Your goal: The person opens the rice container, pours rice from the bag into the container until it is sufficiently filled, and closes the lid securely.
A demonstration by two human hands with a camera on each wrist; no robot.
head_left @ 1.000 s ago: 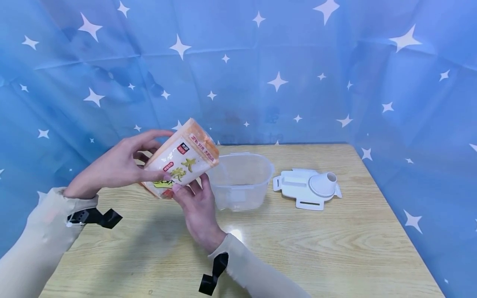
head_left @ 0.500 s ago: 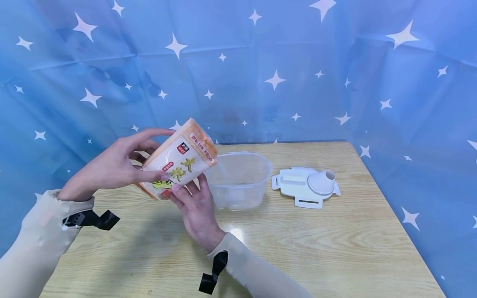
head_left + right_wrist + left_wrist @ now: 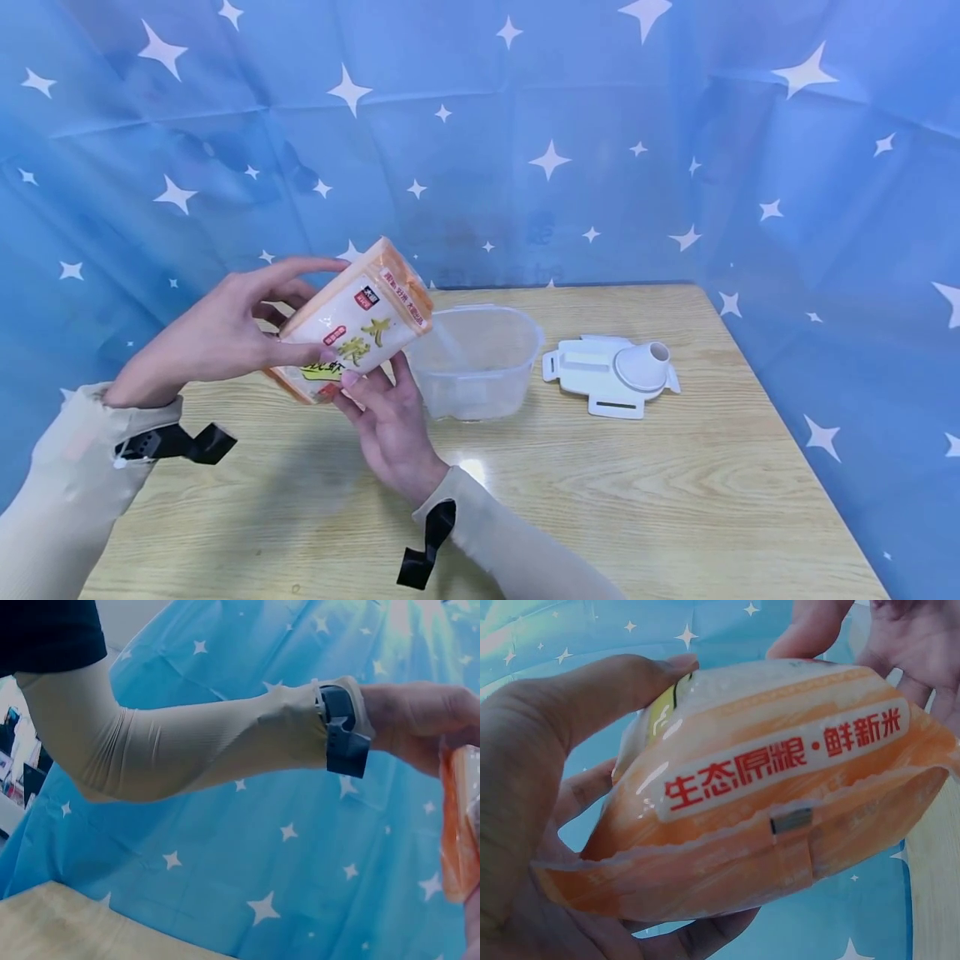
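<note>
Above the table's left half, both hands hold a small white and orange bag of rice [image 3: 367, 321], tilted with its orange, red-labelled end up and to the right. My left hand [image 3: 217, 337] grips its left side, thumb across the front and fingers round the back. From below, my right hand [image 3: 397, 437] pinches the lower edge, its thumb on the front. The left wrist view shows the sealed orange end of the rice bag [image 3: 780, 780] up close. Only a strip of the rice bag [image 3: 456, 832] enters the right wrist view. The fingers behind it are partly hidden.
Just right of the bag stands a clear plastic container [image 3: 480, 396] without a lid on it. Farther right, a white plastic lid [image 3: 588, 367] with a round spout [image 3: 647, 365] lies on the wooden table [image 3: 637, 500]. A blue star-patterned cloth [image 3: 480, 167] hangs behind.
The bag and both hands have drifted slightly left in the head view, and the container and lid also sit a little farther left. The grip looks the same.
</note>
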